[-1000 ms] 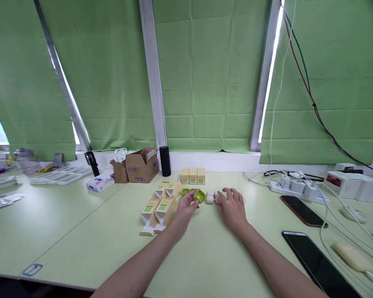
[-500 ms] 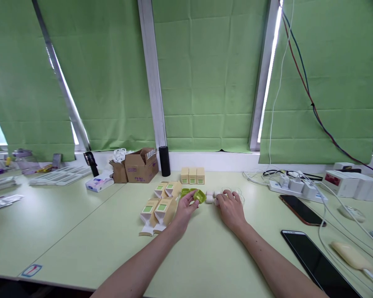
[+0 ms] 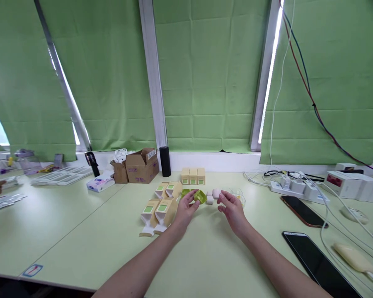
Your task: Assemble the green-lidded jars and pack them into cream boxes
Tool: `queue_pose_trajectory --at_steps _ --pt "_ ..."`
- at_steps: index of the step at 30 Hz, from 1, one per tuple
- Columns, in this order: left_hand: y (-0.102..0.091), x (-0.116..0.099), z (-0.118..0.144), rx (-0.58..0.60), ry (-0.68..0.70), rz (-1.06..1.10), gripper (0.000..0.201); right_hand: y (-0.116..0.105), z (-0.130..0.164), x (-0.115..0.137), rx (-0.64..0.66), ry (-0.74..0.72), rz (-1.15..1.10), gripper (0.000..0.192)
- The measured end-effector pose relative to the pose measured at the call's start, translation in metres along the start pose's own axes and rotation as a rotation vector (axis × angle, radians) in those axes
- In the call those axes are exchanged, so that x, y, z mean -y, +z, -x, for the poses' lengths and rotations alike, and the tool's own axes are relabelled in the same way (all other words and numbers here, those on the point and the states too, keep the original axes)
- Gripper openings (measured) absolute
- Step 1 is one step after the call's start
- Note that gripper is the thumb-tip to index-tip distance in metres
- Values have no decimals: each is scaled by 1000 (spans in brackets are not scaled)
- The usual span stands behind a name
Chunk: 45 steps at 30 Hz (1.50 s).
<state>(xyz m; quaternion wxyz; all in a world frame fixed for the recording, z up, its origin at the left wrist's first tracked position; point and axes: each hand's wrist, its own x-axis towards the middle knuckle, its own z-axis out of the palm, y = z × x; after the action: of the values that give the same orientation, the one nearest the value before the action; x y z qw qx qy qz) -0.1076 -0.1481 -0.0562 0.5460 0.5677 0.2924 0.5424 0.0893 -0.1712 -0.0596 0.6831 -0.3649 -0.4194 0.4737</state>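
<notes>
Centrally on the pale green surface (image 3: 81, 223), the left hand (image 3: 184, 211) pinches an open green case (image 3: 199, 196) in closed fingers; just right, the right hand (image 3: 233, 209) grips a small pale pink cube (image 3: 216, 193), lifted near white cubes (image 3: 209, 200)

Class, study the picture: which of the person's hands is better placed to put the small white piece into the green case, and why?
Probably the right hand: it already pinches the small white piece beside the green case, which the left hand holds.
</notes>
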Motion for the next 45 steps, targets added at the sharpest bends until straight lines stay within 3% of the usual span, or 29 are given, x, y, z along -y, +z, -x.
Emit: queue_pose_trajectory --at_steps 4,9,15,20,26,32,37,45 --pt "0 2 -1 -8 -1 5 70 5 6 5 35 76 -134 45" --pt "0 4 -3 -3 -3 23 70 8 10 10 96 84 -186 52" --pt "1 1 0 -9 8 34 66 12 12 12 154 12 -131 53" --pt "2 -1 0 -1 0 17 65 13 10 9 123 -31 -61 52" --pt "2 -5 1 -39 -3 -75 62 11 8 6 115 25 28 52" --pt "1 1 -3 -70 -4 -140 68 11 7 8 179 79 -60 55" --pt "2 2 -4 -63 5 -187 72 12 5 6 133 54 -30 59" --pt "7 -5 1 -49 89 -250 54 14 6 6 118 -78 202 56"
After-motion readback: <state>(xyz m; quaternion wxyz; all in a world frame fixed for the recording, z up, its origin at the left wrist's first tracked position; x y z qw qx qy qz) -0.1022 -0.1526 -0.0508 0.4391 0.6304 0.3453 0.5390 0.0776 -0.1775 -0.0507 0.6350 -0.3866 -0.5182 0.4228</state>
